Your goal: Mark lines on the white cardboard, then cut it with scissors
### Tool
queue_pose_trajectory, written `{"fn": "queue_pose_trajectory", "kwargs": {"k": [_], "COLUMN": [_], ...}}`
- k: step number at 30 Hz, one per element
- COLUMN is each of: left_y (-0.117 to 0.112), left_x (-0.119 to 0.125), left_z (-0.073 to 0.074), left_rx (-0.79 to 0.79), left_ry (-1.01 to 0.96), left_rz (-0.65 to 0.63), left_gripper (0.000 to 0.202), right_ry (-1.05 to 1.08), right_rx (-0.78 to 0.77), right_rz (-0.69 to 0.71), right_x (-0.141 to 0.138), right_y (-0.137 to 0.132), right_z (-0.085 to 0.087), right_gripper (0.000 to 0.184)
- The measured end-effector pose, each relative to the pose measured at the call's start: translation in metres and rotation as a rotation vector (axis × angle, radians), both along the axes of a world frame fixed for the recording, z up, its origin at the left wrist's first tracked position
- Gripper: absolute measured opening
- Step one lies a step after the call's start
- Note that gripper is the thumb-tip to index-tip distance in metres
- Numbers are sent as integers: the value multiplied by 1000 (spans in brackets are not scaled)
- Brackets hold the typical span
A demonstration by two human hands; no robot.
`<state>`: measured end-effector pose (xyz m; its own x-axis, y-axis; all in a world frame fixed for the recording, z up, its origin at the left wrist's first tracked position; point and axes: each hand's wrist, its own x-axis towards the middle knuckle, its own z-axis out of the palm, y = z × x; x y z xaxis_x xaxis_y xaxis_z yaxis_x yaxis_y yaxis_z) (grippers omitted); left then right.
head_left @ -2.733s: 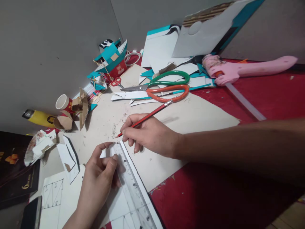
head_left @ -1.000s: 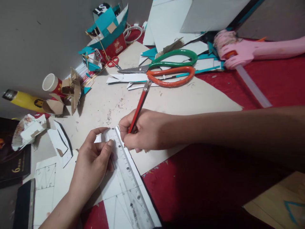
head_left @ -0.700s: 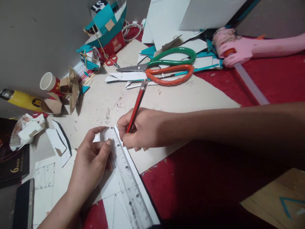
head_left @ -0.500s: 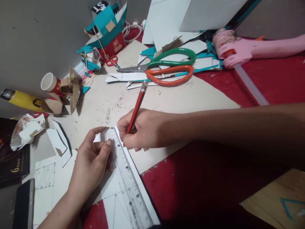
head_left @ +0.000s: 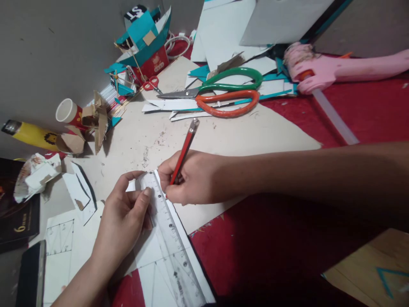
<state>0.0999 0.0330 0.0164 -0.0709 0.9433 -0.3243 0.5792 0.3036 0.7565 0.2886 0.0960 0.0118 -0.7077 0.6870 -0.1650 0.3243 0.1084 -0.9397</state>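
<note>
My right hand (head_left: 198, 177) is closed round a red pencil (head_left: 183, 154), its point down at the right edge of a clear ruler (head_left: 174, 230). My left hand (head_left: 128, 209) grips the ruler near its far end, thumb on top and fingers at its left side. Beneath the ruler lies a white card strip (head_left: 153, 279) with pencil lines drawn on it. The spot where the pencil meets the card is partly hidden by my right fingers.
Large scissors (head_left: 228, 91) with green and orange handles lie on card scraps beyond my hands. A pink glue gun (head_left: 335, 68) rests at the right. A paper cup (head_left: 68, 111), a yellow bottle (head_left: 30, 135) and a phone (head_left: 30, 273) are at the left.
The pencil and my right hand have shifted slightly down the ruler's edge, toward me. My left hand and the ruler look still.
</note>
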Motion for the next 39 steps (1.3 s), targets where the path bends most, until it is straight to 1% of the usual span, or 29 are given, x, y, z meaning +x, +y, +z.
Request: {"fn": "queue_pose_trajectory", "kwargs": {"k": [2,9,16,22,25,28,33,39], "left_y": [0,-1,-2,-1,-2,-2,-2,-3], "left_x": [0,0,-2,-1,-1,-2,-4,-5], "left_z": [0,0,-3,-1,-1,-2,-3,-3], "left_rx": [-7,-11,10,6,0,10,11,9], "left_ry": [2,1,-19,-11,2,3,-9,-18], "left_rz": [1,-2,-4,-16,-15,-15,-23,-25], "left_gripper": [30,30,31,32,33,32,31,30], "right_ry": [-15,-6,-32,18,15,-8,-24,-12], "right_rx": [37,54,54,135,160,154,126,167], "right_rz": [-7,2,-11,29,16,-8,-21,-7], "right_x": [-1,-2,-3,-2,-3,-3,-5,-5], "right_y": [-1,-2,-2,-1,-2,-3,-2,-2], "right_z": [-1,-6,-4,-7,-8,-8,-7,-8], "right_gripper": [10,9,11,10,12,12,7,8]}}
